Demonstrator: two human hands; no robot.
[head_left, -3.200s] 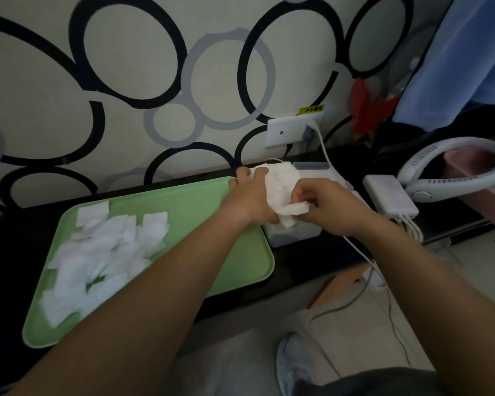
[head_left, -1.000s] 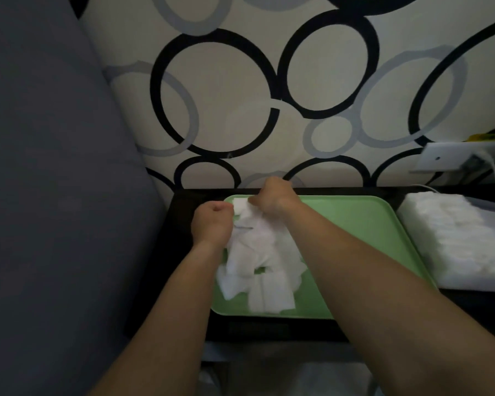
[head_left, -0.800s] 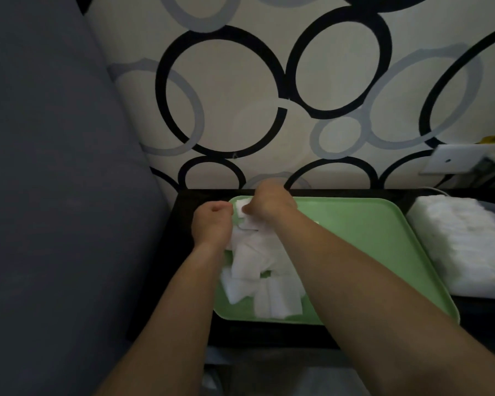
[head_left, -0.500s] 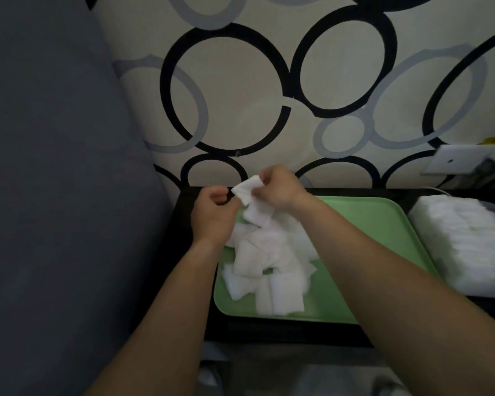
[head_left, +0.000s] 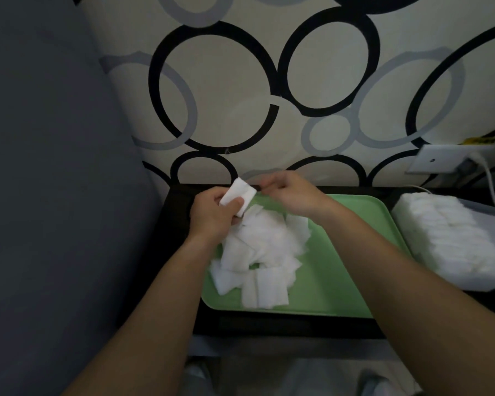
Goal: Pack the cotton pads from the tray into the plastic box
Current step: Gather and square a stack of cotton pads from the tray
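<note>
While the left hand (head_left: pixel 212 215) keeps a narrow grip, thumb and fingers pinching the held pad (head_left: pixel 237 195) above the tray's far left corner, the right hand (head_left: pixel 289 192) hovers just beside it with its fingers curled; whether its grip holds anything cannot be told.

Held pad: white, soft, roughly rectangular, tilted.
Pads (head_left: pixel 263 252): loose heap of white fibrous squares, overlapping, on the tray's left half.
Tray (head_left: pixel 340 252): pale green, smooth, shallow, with rounded corners and a raised rim.
Box (head_left: pixel 489 221): pale plastic, just right of the tray, apart from both hands.
Packed pads (head_left: pixel 446 238): neat upright rows that fill the box above its rim.
Table (head_left: pixel 283 324): black and narrow, set against the wall.
Wall (head_left: pixel 240 110): cream, printed with black and grey rings.
Socket (head_left: pixel 443 158): white plate, with a white cable (head_left: pixel 490 184) plugged in.
Grey panel (head_left: pixel 55 167): matte, at the left.
</note>
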